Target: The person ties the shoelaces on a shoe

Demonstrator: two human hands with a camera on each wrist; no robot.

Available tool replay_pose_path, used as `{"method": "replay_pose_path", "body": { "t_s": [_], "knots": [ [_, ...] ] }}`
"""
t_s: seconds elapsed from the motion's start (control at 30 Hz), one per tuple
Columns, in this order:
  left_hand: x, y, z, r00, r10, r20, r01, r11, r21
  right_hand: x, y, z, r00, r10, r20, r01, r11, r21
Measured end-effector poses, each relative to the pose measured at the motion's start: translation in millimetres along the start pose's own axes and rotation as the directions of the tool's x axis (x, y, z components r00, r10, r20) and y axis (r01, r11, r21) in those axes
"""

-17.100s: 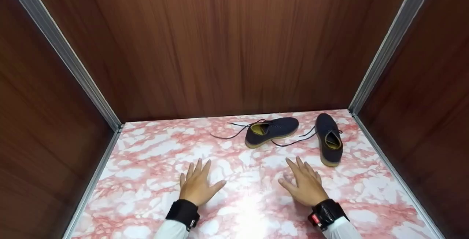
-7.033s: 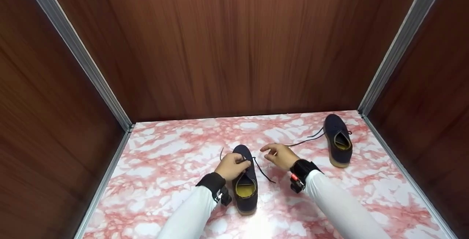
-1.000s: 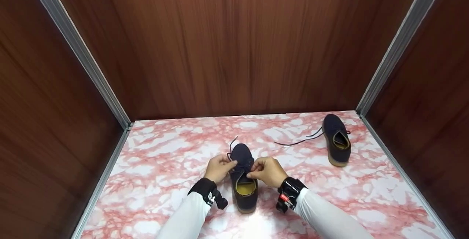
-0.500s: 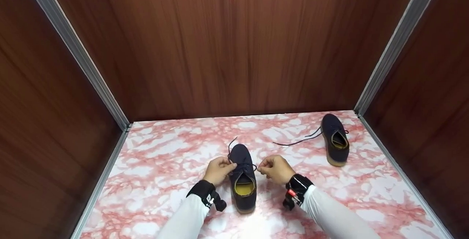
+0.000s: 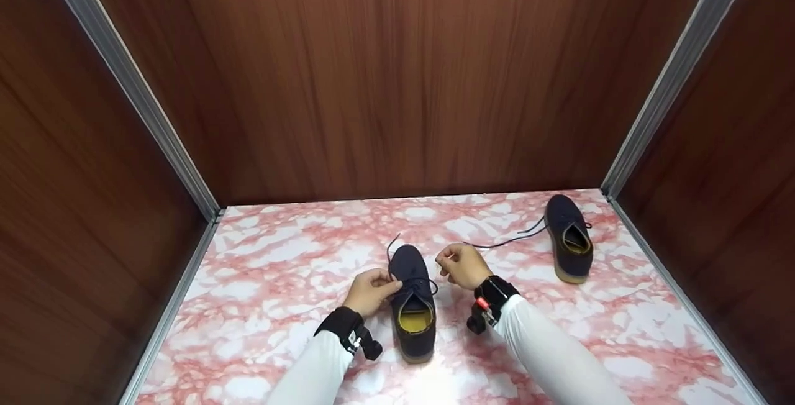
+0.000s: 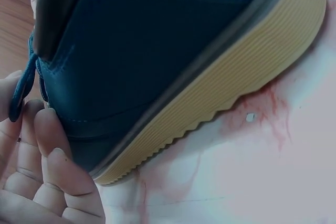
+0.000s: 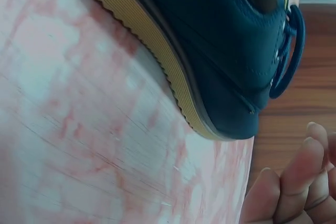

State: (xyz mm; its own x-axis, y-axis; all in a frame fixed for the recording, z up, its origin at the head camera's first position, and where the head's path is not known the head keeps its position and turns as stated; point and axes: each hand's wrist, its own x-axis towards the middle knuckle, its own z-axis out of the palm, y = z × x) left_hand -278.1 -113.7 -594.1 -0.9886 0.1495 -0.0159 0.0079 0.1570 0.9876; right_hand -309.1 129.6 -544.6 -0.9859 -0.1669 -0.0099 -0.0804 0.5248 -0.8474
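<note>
A dark navy lace-up shoe with a tan ridged sole stands on the pink-and-white marbled surface, toe pointing away. My left hand is at its left side; in the left wrist view the thumb and fingers pinch a loop of the shoelace. At the shoe's right side a lace loop sticks out freely. My right hand is apart from the shoe, just right of its toe, fingers loosely curled, with nothing visible in them. A free lace end rises at the toe's left.
A matching shoe stands at the back right, its long lace trailing left towards my right hand. Brown wood-grain panels with grey metal corner posts enclose the marbled surface at the back and sides.
Within the last second my right hand has come away from the laces and moved forward and right, leaving a loop at the shoe's right. Earlier, the shoe was brought from the back to the middle.
</note>
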Motion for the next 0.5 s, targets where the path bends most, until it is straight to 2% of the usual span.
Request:
{"method": "replay_pose_path", "body": {
  "t_s": [0.17, 0.5],
  "knots": [
    [0.0, 1.0, -1.8, 1.000, 0.013, 0.003, -0.013, 0.999, 0.037, 8, -5, 4, 1.000, 0.008, 0.000, -0.008, 1.000, -0.023],
    [0.0, -0.8, 0.0, 1.000, -0.014, -0.001, 0.014, 0.999, 0.050, 16, -8, 20, 0.989, 0.057, 0.136, -0.047, 0.996, -0.073]
  ]
}}
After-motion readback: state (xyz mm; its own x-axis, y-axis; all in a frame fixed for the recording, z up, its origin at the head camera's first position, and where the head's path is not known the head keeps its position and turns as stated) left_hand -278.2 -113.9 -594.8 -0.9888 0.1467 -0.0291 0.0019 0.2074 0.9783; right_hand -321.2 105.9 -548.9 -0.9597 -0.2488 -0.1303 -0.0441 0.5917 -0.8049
